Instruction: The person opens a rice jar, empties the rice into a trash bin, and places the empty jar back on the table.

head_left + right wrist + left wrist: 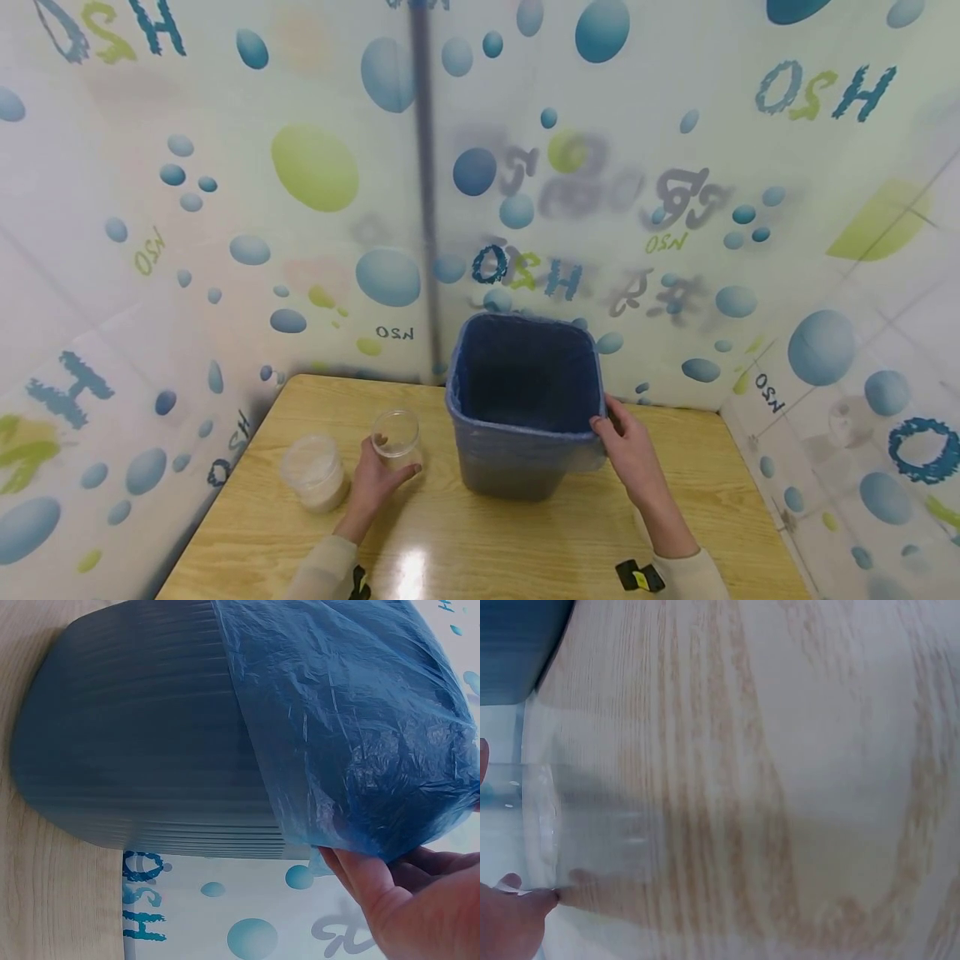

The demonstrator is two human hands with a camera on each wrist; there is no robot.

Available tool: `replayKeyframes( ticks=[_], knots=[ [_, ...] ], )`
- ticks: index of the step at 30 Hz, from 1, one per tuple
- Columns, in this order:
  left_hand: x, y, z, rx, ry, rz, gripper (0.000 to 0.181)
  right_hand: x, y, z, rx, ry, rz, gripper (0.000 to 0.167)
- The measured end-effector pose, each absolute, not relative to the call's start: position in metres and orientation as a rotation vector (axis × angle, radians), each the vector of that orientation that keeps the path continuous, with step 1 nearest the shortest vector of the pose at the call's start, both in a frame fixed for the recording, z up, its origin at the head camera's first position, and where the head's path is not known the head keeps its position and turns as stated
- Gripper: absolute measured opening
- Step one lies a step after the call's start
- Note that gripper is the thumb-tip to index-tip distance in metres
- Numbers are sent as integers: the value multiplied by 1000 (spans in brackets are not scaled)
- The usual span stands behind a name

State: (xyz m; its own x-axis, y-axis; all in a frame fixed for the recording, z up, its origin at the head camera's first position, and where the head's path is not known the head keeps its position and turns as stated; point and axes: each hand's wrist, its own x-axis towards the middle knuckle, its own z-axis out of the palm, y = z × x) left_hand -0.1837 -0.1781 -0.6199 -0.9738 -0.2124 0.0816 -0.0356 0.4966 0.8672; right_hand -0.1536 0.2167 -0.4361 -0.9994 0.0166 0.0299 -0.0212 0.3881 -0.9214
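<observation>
A grey bin stands upright on the wooden table, lined with a thin blue plastic bag folded over its rim. My right hand grips the bin's right rim, thumb at the near corner and fingers at the bag's outer side. Left of the bin, my left hand holds a clear plastic cup between thumb and fingers, low at the tabletop. In the left wrist view only the thumb and a bit of a finger show beside the cup. Nothing can be made out inside the dark bin.
A second clear container with whitish lower part stands left of my left hand. The wooden table meets a curtain printed with blue and green drops behind it and at both sides.
</observation>
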Motion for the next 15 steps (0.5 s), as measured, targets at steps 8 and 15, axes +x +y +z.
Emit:
replayKeyframes(
  ticks=[8, 15],
  knots=[
    [-183, -181, -619, 225, -2571, -1509, 120, -153, 216, -436, -8, -2594, 1724, 56],
    [-175, -184, -607, 136, -2534, -1538, 130, -154, 216, -435, -6, -2595, 1715, 56]
  ],
)
